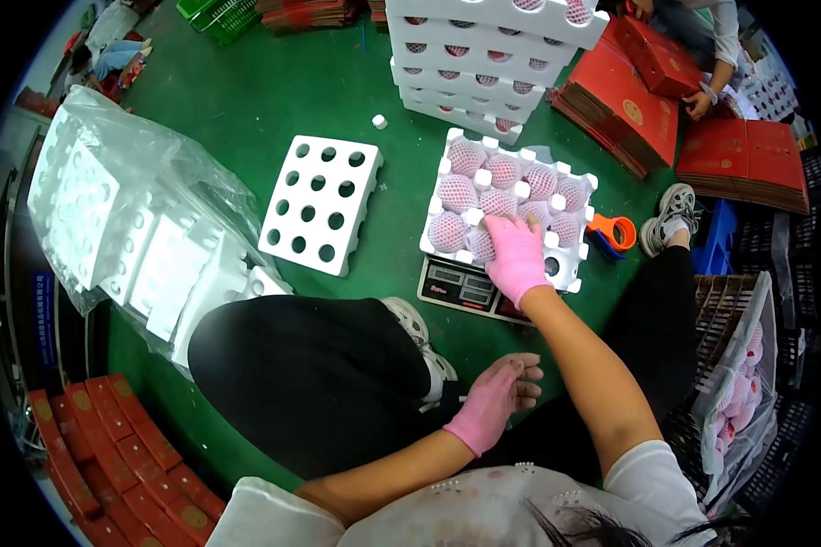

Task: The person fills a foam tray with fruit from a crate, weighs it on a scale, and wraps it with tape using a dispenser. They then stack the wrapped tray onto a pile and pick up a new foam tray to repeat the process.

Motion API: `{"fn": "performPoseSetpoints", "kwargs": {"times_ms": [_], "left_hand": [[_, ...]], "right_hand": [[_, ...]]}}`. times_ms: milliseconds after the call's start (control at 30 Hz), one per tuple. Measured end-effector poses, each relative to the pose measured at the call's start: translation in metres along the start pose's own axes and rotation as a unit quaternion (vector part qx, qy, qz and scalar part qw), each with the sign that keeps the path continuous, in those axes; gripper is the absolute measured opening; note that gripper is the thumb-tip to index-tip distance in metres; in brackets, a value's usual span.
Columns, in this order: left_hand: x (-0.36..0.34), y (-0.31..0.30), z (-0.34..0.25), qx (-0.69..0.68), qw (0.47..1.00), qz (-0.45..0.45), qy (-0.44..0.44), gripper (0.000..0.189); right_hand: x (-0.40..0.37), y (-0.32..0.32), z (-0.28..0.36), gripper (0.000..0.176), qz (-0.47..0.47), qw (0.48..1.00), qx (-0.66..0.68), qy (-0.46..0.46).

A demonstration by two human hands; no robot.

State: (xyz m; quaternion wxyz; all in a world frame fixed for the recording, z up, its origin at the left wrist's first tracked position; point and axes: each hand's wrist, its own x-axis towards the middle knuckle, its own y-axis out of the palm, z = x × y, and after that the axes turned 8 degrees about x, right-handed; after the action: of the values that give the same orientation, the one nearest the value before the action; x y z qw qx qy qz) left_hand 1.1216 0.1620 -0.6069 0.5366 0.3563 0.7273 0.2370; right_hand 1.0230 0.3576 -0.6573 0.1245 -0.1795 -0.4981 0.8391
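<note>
A white foam tray [564, 278] of fruits [458, 192] in pink foam nets rests on a digital scale [461, 284]. Over its near side, my right hand [517, 260], in a pink glove, has its fingers bent around a net-wrapped fruit; the fingertips are partly hidden. One tray hole to the right of this hand holds no fruit. My left hand [490, 406], also gloved in pink with greyish fingers, hovers near my lap. Its fingers are loosely curled and apart, with nothing visible in them.
An unfilled foam tray [317, 182] lies on the green floor, beside bagged trays [155, 219]. Stacked filled trays [483, 64] stand ahead. An orange tape dispenser [617, 232], red boxes [625, 91], a fruit crate [734, 383] and a co-worker's hand [700, 102] are right.
</note>
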Motion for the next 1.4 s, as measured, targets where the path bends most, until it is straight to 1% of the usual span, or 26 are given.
{"fn": "performPoseSetpoints", "kwargs": {"times_ms": [33, 133, 233, 333, 367, 467, 500, 600, 633, 700, 733, 833, 900, 933, 967, 1000, 1033, 1067, 1133, 1200, 1233, 1267, 1300, 1333, 1367, 1400], "left_hand": [[0.000, 0.000, 0.000, -0.005, 1.000, 0.006, 0.003, 0.044], [0.000, 0.000, 0.001, 0.015, 1.000, -0.007, -0.002, 0.043], [0.000, 0.002, 0.002, 0.024, 0.999, -0.025, -0.008, 0.041], [-0.001, 0.006, -0.001, 0.024, 1.000, -0.007, -0.004, 0.039], [-0.002, 0.008, -0.001, 0.028, 1.000, -0.012, -0.007, 0.038], [-0.002, 0.010, -0.003, 0.041, 0.999, -0.023, -0.008, 0.037], [0.001, 0.007, -0.001, 0.043, 0.999, -0.023, -0.006, 0.036], [-0.003, 0.007, -0.003, 0.049, 0.999, -0.023, -0.004, 0.034], [-0.003, 0.009, -0.004, 0.049, 0.999, -0.024, -0.007, 0.034], [-0.007, 0.014, -0.003, 0.063, 0.997, -0.034, -0.026, 0.033], [-0.009, 0.016, 0.000, 0.069, 0.996, -0.041, -0.038, 0.032], [-0.006, 0.015, 0.008, 0.080, 0.995, -0.035, -0.048, 0.032], [-0.001, 0.010, 0.016, 0.087, 0.994, -0.033, -0.055, 0.032], [0.000, 0.009, 0.017, 0.095, 0.993, -0.035, -0.061, 0.032], [0.001, 0.009, 0.018, 0.103, 0.992, -0.037, -0.066, 0.032], [0.001, 0.010, 0.019, 0.109, 0.991, -0.040, -0.070, 0.032], [0.001, 0.011, 0.020, 0.125, 0.988, -0.050, -0.077, 0.033], [0.001, 0.012, 0.022, 0.122, 0.988, -0.050, -0.078, 0.033], [0.001, 0.012, 0.025, 0.121, 0.988, -0.045, -0.082, 0.033], [-0.006, 0.015, 0.025, 0.106, 0.990, -0.053, -0.074, 0.033], [-0.008, 0.013, 0.026, 0.101, 0.990, -0.054, -0.078, 0.034], [-0.004, 0.014, 0.027, 0.102, 0.990, -0.042, -0.092, 0.035], [-0.006, 0.021, 0.024, 0.097, 0.988, -0.054, -0.103, 0.033], [-0.004, 0.023, 0.019, 0.096, 0.987, -0.063, -0.115, 0.032], [0.004, 0.003, 0.020, 0.065, 0.990, 0.007, -0.123, 0.033], [0.012, -0.020, 0.020, 0.027, 0.989, 0.067, -0.132, 0.033]], "right_hand": [[-0.001, -0.001, 0.001, 0.058, -0.006, 1.000, -0.014, -0.018], [-0.001, 0.000, 0.003, 0.059, -0.017, 0.997, -0.071, -0.025], [-0.008, -0.017, 0.012, 0.044, -0.030, 0.997, -0.061, -0.025], [-0.003, 0.003, -0.009, 0.034, -0.056, 0.993, -0.067, -0.080], [-0.002, 0.012, -0.013, 0.029, -0.095, 0.989, -0.057, -0.101], [0.009, 0.017, -0.003, 0.030, -0.044, 0.996, -0.069, -0.045], [0.008, 0.018, -0.006, 0.034, -0.045, 0.996, -0.059, -0.043], [-0.015, 0.001, -0.023, 0.040, -0.122, 0.979, 0.110, -0.120], [-0.032, -0.016, -0.024, 0.045, -0.133, 0.976, 0.144, -0.100], [-0.089, -0.063, -0.014, 0.046, -0.188, 0.965, 0.180, -0.039], [-0.120, -0.085, -0.012, 0.045, -0.199, 0.955, 0.219, 0.000], [-0.208, -0.137, -0.022, 0.031, -0.234, 0.944, 0.227, 0.051], [-0.263, -0.165, -0.036, 0.026, -0.283, 0.946, 0.136, 0.083], [-0.293, -0.178, -0.049, 0.025, -0.308, 0.938, 0.101, 0.118], [-0.325, -0.188, -0.065, 0.021, -0.355, 0.921, 0.078, 0.140], [-0.361, -0.195, -0.087, 0.022, -0.409, 0.889, 0.094, 0.183], [-0.391, -0.210, -0.108, 0.024, -0.430, 0.886, 0.021, 0.174], [-0.416, -0.215, -0.127, 0.028, -0.496, 0.836, 0.099, 0.214], [-0.453, -0.237, -0.158, 0.031, -0.483, 0.825, 0.096, 0.276], [-0.494, -0.249, -0.194, 0.034, -0.428, 0.849, 0.089, 0.298], [-0.504, -0.252, -0.199, 0.034, -0.405, 0.844, 0.124, 0.327], [-0.508, -0.250, -0.204, 0.034, -0.422, 0.828, 0.166, 0.330], [-0.516, -0.245, -0.214, 0.033, -0.453, 0.803, 0.209, 0.326], [-0.519, -0.251, -0.214, 0.032, -0.434, 0.814, 0.179, 0.344], [-0.525, -0.248, -0.225, 0.031, -0.455, 0.794, 0.222, 0.336], [-0.534, -0.240, -0.238, 0.033, -0.480, 0.778, 0.232, 0.332]]}}
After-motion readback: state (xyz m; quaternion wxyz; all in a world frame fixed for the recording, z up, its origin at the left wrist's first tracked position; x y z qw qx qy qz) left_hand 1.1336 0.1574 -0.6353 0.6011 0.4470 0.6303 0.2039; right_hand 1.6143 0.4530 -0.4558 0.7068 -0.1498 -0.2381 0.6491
